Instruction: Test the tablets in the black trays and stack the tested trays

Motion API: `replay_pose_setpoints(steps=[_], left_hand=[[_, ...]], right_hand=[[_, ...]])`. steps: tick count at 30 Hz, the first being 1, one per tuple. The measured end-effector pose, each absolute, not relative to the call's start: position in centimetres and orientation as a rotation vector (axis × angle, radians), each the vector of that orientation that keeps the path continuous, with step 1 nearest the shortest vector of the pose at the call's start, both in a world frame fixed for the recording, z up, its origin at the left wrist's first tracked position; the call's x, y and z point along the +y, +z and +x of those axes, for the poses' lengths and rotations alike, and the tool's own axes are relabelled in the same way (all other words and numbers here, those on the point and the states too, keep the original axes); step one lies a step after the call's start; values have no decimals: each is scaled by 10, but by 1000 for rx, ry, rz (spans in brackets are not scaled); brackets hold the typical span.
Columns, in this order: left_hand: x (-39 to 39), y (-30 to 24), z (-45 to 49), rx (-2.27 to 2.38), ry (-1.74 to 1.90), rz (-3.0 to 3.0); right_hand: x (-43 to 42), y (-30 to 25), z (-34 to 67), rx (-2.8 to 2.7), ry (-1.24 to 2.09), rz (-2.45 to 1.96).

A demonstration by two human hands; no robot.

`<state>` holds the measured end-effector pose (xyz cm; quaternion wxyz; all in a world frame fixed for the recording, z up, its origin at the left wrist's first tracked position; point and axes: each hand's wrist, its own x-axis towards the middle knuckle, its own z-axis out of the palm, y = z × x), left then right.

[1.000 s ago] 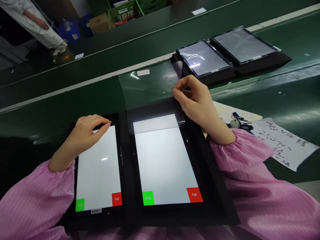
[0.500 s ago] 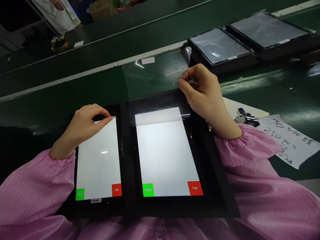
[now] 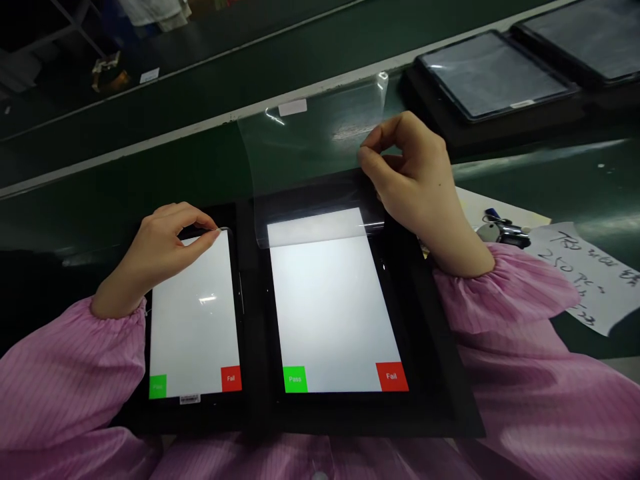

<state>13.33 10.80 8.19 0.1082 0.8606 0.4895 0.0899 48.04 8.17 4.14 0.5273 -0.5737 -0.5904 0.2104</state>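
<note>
Two lit tablets lie side by side in a black tray (image 3: 440,400), each with a white screen, a green Pass box and a red Fail box. At the top edge of the left tablet (image 3: 195,333), my left hand (image 3: 165,247) is pinched near the upper right corner; what is between its fingertips is too small to make out. My right hand (image 3: 413,173) pinches the right edge of a clear plastic film (image 3: 310,153). The film bears a small white label, curves up and covers the top of the right tablet (image 3: 335,307).
At the back right, film-covered tablets (image 3: 495,73) rest in black trays. A handwritten paper (image 3: 590,273) and a small metal-and-black object (image 3: 505,232) lie right of my wrist. Across the green bench (image 3: 210,73) are a small white card (image 3: 149,75) and part of a person in white clothing (image 3: 155,10).
The camera view has shifted, so the back trays appear farther right and higher. Both hands keep their pinches, and the film stays raised almost as before.
</note>
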Motion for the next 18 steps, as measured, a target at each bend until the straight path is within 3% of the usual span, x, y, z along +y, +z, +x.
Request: replay_pose_setpoints(steps=[13,18], left_hand=[[118,85,124,1429,266,2405],[70,118,96,1074,179,2371]], right_hand=[[83,36,479,-1455,426,-1405],[65,33,482,-1494,449,-1296]])
